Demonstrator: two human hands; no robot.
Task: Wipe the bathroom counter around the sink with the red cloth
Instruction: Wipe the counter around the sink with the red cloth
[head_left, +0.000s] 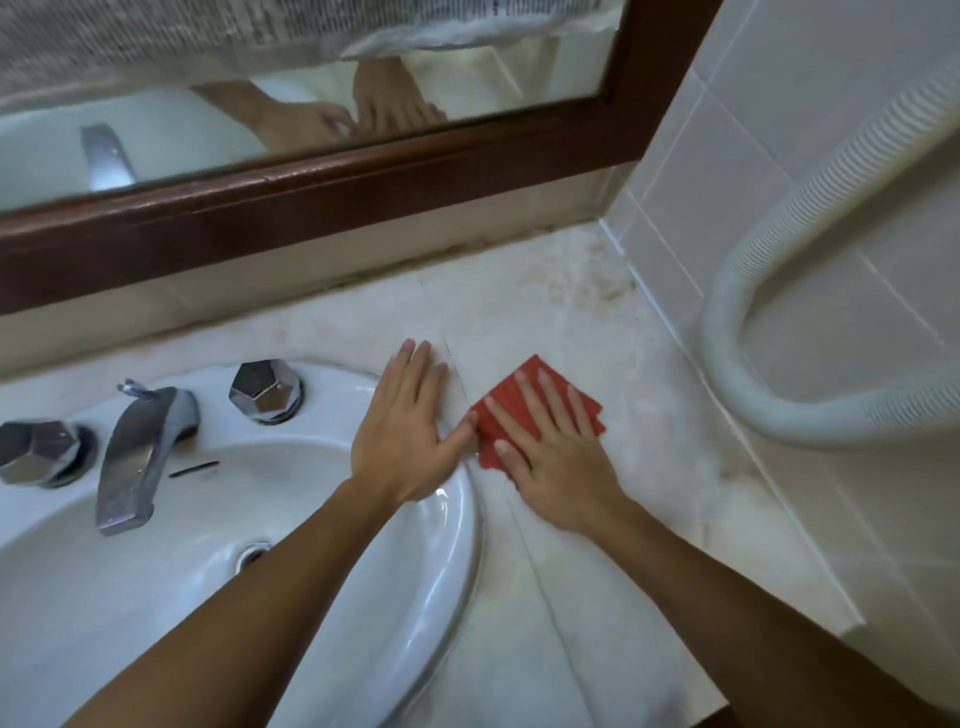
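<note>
Both my hands lie flat: right hand (550, 457), fingers (540, 410) spread, presses the red cloth (524, 400) onto the table (649, 452) for wiping; left hand (405, 431), holding nothing, braces on the sink (447, 561) rim.

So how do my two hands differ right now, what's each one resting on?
The right hand lies flat on the red cloth, pressing it to the counter; the left hand holds no cloth. The left hand rests across the sink rim and the counter edge; the right hand is wholly over the counter. Both are palm-down with straight fingers.
</note>
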